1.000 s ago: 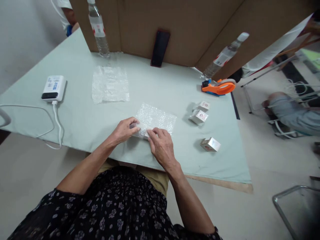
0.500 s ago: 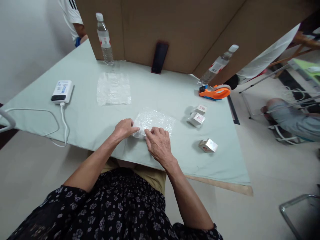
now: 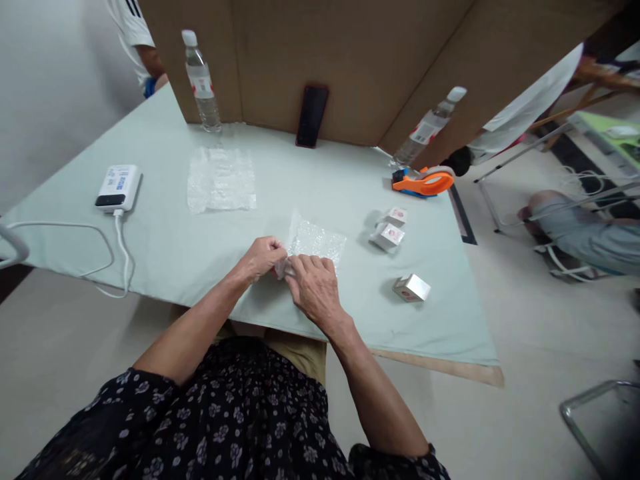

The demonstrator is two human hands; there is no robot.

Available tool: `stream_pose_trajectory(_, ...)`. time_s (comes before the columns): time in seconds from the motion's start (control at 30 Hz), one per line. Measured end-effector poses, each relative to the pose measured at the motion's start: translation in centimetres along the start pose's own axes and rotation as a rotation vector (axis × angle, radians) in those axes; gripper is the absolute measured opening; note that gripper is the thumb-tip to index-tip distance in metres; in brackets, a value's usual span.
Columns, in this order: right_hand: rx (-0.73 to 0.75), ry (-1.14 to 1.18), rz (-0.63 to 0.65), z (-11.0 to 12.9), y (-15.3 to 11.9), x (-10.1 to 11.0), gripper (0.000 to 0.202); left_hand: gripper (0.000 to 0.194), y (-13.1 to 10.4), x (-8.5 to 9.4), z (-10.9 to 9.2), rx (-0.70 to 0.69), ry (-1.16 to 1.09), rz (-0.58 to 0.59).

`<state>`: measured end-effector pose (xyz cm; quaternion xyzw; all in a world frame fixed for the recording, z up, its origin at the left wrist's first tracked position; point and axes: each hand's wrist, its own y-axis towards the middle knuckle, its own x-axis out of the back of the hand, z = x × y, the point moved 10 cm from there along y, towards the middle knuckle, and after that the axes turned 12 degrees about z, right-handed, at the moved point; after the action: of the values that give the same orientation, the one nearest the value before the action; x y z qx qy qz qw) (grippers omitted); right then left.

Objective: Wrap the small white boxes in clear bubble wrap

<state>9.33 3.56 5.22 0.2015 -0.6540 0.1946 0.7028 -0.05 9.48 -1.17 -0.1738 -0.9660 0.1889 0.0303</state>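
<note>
A sheet of bubble wrap (image 3: 317, 241) lies near the front edge of the table, its left part bunched under both hands. My left hand (image 3: 265, 259) pinches the left end of the bubble wrap, fingers closed. My right hand (image 3: 315, 283) lies over the wrap, its fingers pressed together and curled on the folded part. Something small and reddish shows between the hands, mostly hidden. Two small boxes in clear wrap (image 3: 389, 236) stand to the right, and a bare silvery box (image 3: 412, 288) sits closer to the front.
Another bubble wrap sheet (image 3: 221, 180) lies left of centre. Farther back are a phone (image 3: 312, 115), two water bottles (image 3: 203, 90) and an orange tape dispenser (image 3: 423, 182) against a cardboard screen. A white power bank (image 3: 119, 188) with a cable is at left. Other people sit beyond.
My left hand has closed in toward my right hand, and the left end of the bubble wrap is now folded over and bunched. The whole view has shifted slightly.
</note>
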Motion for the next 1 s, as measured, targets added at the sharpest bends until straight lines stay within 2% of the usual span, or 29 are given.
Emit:
stream_pose_trajectory(0.07,-0.004,0.034,-0.002,-0.2,-0.4,0.1,0.011,0.003,-0.2,-0.6,-0.2,0.035,-0.014,0.073)
stream_pose_trajectory(0.13,0.002,0.052,-0.007,-0.2,-0.7,0.2,0.007,0.01,-0.4,-1.1,-0.4,0.063,0.008,0.141)
stream_pose_trajectory(0.2,0.007,0.074,-0.015,-0.2,-1.0,0.1,0.011,0.016,-0.7,-1.6,-1.0,0.018,0.151,0.19)
stream_pose_trajectory(0.27,0.004,0.118,-0.032,-0.3,-1.3,0.1,0.016,0.016,-1.0,-2.1,-2.5,-0.133,0.441,0.174)
stream_pose_trajectory(0.33,0.01,0.179,-0.072,-0.5,-1.8,0.3,0.022,0.016,-1.8,-2.7,-4.0,-0.319,0.75,0.081)
stream_pose_trajectory(0.4,-0.005,0.245,-0.164,-1.1,-2.9,0.8,0.024,0.015,-2.8,-3.5,-4.9,-0.464,0.948,-0.022)
stream_pose_trajectory(0.5,-0.206,0.33,-0.374,-4.2,-6.1,1.6,0.019,0.016,-3.7,-4.8,-4.7,-0.538,1.08,-0.045)
stream_pose_trajectory(0.57,-0.41,0.419,-0.446,-7.0,-8.6,0.8,0.026,0.017,-4.0,-5.3,-4.2,-0.523,1.119,-0.057)
stream_pose_trajectory(0.67,-0.638,0.606,-0.347,-10.2,-10.7,-2.4,0.054,0.015,-4.4,-5.3,-3.8,-0.472,1.128,-0.124)
stream_pose_trajectory(0.77,-0.756,0.749,-0.19,-11.5,-10.7,-5.2,0.073,0.015,-4.2,-5.5,-3.5,-0.453,1.117,-0.11)
stream_pose_trajectory(0.87,-0.794,0.824,-0.117,-11.7,-9.6,-6.2,0.083,0.015,-4.0,-5.8,-3.5,-0.457,1.147,-0.064)
stream_pose_trajectory(1.0,-0.797,0.896,-0.142,-11.9,-8.1,-6.3,0.084,0.016,-4.0,-5.5,-3.7,-0.453,1.203,-0.067)
